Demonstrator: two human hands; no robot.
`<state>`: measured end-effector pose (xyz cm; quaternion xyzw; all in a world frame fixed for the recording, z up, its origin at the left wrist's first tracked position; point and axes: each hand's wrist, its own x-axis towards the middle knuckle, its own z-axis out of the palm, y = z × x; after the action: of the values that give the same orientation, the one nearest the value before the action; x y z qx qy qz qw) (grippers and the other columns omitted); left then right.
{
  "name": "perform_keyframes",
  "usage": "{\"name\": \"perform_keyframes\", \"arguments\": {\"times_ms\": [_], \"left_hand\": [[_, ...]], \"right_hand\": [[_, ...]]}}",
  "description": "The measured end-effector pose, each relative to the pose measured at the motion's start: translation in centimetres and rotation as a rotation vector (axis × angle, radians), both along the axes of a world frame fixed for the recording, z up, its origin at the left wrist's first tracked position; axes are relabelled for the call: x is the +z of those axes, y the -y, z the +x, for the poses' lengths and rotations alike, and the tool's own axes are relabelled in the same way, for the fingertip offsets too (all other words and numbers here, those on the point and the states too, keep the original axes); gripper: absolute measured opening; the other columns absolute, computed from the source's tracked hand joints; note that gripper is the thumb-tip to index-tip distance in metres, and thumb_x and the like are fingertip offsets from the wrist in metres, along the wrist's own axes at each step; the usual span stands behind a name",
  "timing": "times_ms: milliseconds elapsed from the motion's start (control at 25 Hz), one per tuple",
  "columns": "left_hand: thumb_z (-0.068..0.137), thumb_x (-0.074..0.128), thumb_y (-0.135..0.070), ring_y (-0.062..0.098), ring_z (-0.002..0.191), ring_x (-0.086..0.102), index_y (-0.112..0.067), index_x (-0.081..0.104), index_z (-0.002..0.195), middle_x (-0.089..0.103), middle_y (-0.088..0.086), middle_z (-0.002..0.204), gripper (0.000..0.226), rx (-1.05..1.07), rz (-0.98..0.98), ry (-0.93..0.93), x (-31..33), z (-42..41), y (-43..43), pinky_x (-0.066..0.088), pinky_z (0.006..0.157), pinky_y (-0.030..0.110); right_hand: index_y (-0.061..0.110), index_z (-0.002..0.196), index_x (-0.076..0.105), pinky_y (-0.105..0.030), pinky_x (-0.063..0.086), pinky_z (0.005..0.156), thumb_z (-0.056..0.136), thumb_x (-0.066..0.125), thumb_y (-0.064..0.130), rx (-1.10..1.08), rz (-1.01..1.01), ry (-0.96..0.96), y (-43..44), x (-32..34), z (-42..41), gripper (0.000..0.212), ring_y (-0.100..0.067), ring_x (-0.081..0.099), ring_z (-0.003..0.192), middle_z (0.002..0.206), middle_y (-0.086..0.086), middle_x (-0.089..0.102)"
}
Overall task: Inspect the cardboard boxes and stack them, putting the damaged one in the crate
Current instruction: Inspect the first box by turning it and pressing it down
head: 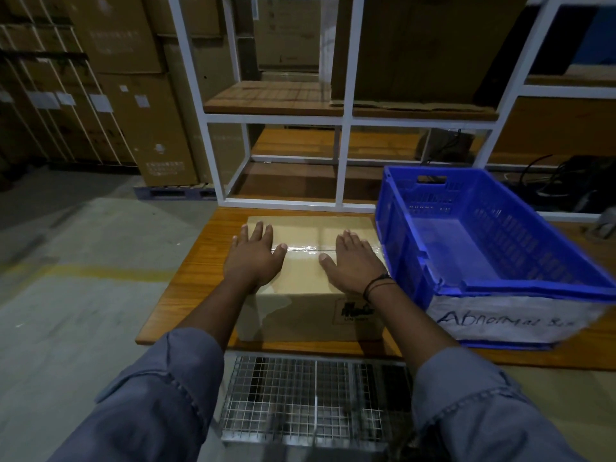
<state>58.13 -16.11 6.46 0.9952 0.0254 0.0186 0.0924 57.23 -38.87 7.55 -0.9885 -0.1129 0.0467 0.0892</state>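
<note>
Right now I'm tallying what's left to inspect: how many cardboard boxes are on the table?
1. The cardboard box sits on the wooden table, left of the blue crate, under both flat hands. The crate looks empty; none seem hidden.

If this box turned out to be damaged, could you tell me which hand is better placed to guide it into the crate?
Probably the right hand: it lies flat on the box on the side beside the blue crate; the left hand is farther away.
</note>
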Motion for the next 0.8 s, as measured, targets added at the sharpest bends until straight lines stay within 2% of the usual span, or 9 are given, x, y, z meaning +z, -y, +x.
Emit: {"name": "perform_keyframes", "arguments": {"times_ms": [80, 200, 320, 400, 480, 600, 680, 760, 800], "left_hand": [[0.104, 0.020, -0.064, 0.033, 0.159, -0.003, -0.024, 0.012, 0.166, 0.004, 0.002, 0.173, 0.074, -0.006, -0.005, 0.007, 0.2, -0.1, 0.2, 0.007, 0.128, 0.052], [0.103, 0.023, -0.065, 0.035, 0.159, 0.003, -0.025, 0.017, 0.165, 0.008, 0.003, 0.173, 0.074, -0.008, -0.015, 0.026, 0.4, -0.4, 0.7, 0.014, 0.127, 0.054], [0.093, 0.027, -0.076, 0.043, 0.145, 0.038, -0.034, 0.034, 0.159, 0.030, 0.010, 0.167, 0.078, 0.155, -0.053, 0.077, 0.0, -1.4, 0.2, 0.045, 0.107, 0.054], [0.089, 0.024, -0.082, 0.041, 0.132, 0.052, -0.036, 0.027, 0.160, 0.046, 0.015, 0.155, 0.085, 0.254, -0.102, 0.047, 0.0, -2.4, -0.3, 0.051, 0.095, 0.051], [0.092, 0.034, -0.081, 0.040, 0.131, 0.053, -0.025, 0.016, 0.164, 0.052, 0.018, 0.149, 0.093, 0.320, -0.207, -0.075, 0.8, -3.3, -0.4, 0.050, 0.096, 0.049], [0.091, 0.053, -0.075, 0.039, 0.121, 0.060, -0.005, 0.045, 0.146, 0.060, 0.019, 0.138, 0.090, 0.342, -0.304, -0.231, 2.5, -4.7, -0.5, 0.053, 0.089, 0.043], [0.091, 0.047, -0.078, 0.036, 0.107, 0.065, -0.008, 0.064, 0.122, 0.068, 0.016, 0.122, 0.079, 0.318, -0.246, -0.141, 3.9, -5.8, -1.7, 0.052, 0.081, 0.039], [0.092, 0.039, -0.081, 0.032, 0.094, 0.066, -0.013, 0.070, 0.102, 0.071, 0.011, 0.105, 0.076, 0.329, -0.274, 0.054, 6.8, -6.7, -3.0, 0.052, 0.076, 0.039], [0.094, 0.039, -0.078, 0.029, 0.093, 0.067, -0.014, 0.070, 0.102, 0.072, 0.008, 0.102, 0.072, 0.335, -0.329, 0.158, 8.2, -6.9, -3.3, 0.053, 0.078, 0.039]], "right_hand": [[0.009, 0.165, 0.011, -0.045, 0.002, 0.129, 0.106, 0.020, 0.058, -0.030, 0.022, 0.056, 0.9, -0.4, -0.3, 0.078, -0.025, 0.002, 0.160, 0.173, -0.012, 0.004], [0.013, 0.164, 0.018, -0.062, 0.012, 0.123, 0.098, 0.020, 0.068, -0.305, 0.025, 0.103, 0.9, -0.6, -0.8, 0.086, -0.039, 0.009, 0.157, 0.171, -0.018, 0.009], [0.026, 0.165, 0.009, -0.067, 0.033, 0.112, 0.093, 0.020, 0.078, -0.405, 0.085, -0.024, 0.7, -0.2, -1.3, 0.090, -0.053, 0.018, 0.151, 0.171, -0.019, -0.005], [0.035, 0.165, 0.002, -0.067, 0.034, 0.111, 0.091, 0.022, 0.083, -0.402, 0.170, -0.109, 1.5, 0.3, -1.8, 0.090, -0.054, 0.021, 0.149, 0.171, -0.017, -0.011], [0.038, 0.164, -0.004, -0.066, 0.031, 0.114, 0.092, 0.026, 0.084, -0.443, 0.249, -0.172, 2.4, 1.0, -2.8, 0.091, -0.053, 0.021, 0.150, 0.170, -0.020, -0.012], [0.032, 0.164, -0.008, -0.064, 0.029, 0.116, 0.096, 0.031, 0.078, -0.507, 0.256, -0.248, 2.8, 1.9, -3.8, 0.091, -0.050, 0.020, 0.151, 0.170, -0.022, -0.010], [0.024, 0.166, 0.006, -0.060, 0.034, 0.114, 0.096, 0.036, 0.076, -0.476, 0.280, -0.229, 2.8, 3.1, -3.6, 0.093, -0.047, 0.028, 0.149, 0.169, -0.023, 0.005], [0.019, 0.159, 0.032, -0.052, 0.045, 0.106, 0.091, 0.040, 0.077, -0.461, 0.444, -0.089, 3.1, 5.3, -2.9, 0.089, -0.039, 0.047, 0.137, 0.158, -0.020, 0.038], [0.019, 0.154, 0.041, -0.052, 0.046, 0.105, 0.089, 0.041, 0.077, -0.454, 0.540, 0.005, 3.3, 6.7, -2.7, 0.087, -0.036, 0.051, 0.133, 0.151, -0.017, 0.048]]}}
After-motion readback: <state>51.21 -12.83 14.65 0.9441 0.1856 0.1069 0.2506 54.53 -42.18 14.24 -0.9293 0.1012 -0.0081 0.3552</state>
